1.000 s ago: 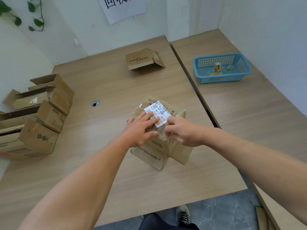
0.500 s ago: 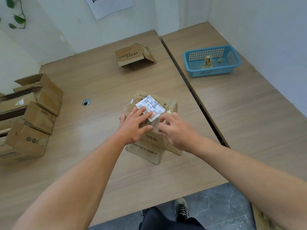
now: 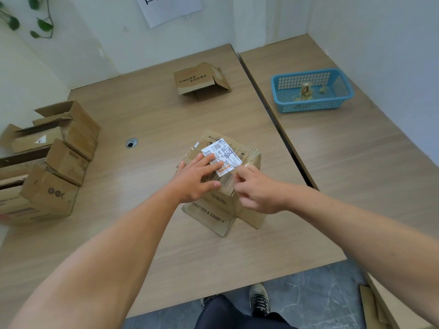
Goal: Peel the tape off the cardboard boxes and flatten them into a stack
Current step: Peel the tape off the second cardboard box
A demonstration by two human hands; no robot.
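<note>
Head view: the cardboard box being worked on stands near the front edge of the worktop, directly ahead of the person and between both forearms. Its top face carries a white shipping label. The left hand lies flat on the near-left part of the top, fingers spread and straight, holding the box down. The right hand is at the near-right edge of the top, and its thumb and forefinger appear to pinch the lifted end of the clear tape just beside the label. From that pinch the tape seems to run away from the person, across the top and under the label towards the far-left corner; its full course is hard to trace. The right hand is therefore the nearer one for peeling. The pull should probably follow that axis, away from the pinned left side.
</note>
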